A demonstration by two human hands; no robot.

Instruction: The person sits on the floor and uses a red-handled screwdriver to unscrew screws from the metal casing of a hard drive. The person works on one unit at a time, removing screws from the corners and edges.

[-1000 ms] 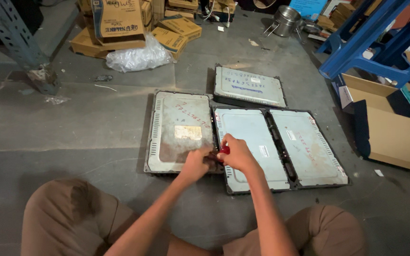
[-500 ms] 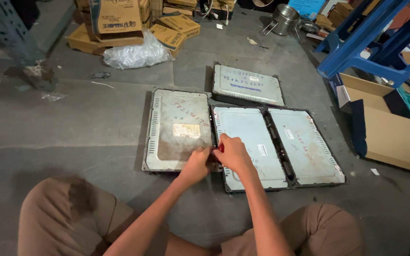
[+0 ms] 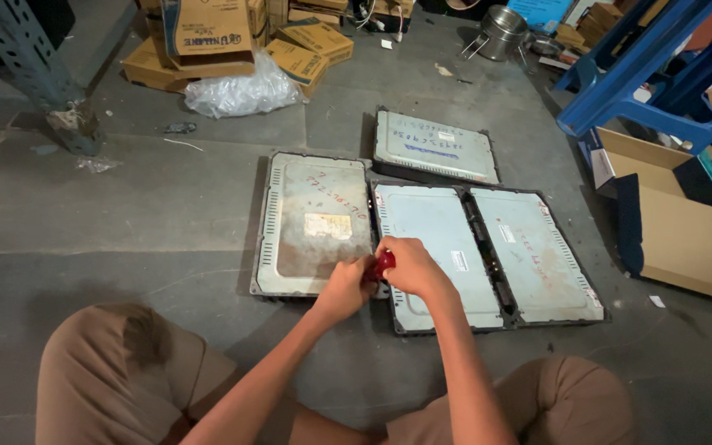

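Several flat grey metal panels lie face down on the concrete floor: a stained left one (image 3: 311, 222), a middle one (image 3: 434, 247), a right one (image 3: 537, 255) and a far one (image 3: 434, 147). My right hand (image 3: 409, 265) is closed around a red tool handle (image 3: 384, 262), held upright at the seam between the left and middle panels near their front edge. My left hand (image 3: 344, 288) sits right beside it, fingers pinched at the tool's lower part, which is hidden. I sit cross-legged with both knees in view.
An open cardboard box (image 3: 686, 239) stands at the right beside a blue metal frame (image 3: 644, 66). Cardboard boxes (image 3: 208, 33) and a clear plastic bag (image 3: 241, 92) lie at the back left. A perforated steel post (image 3: 35, 74) stands at far left, a metal pot (image 3: 504, 29) at the back.
Both hands stay at the same seam with the red-handled tool; only slight shifts of the hands and the camera.
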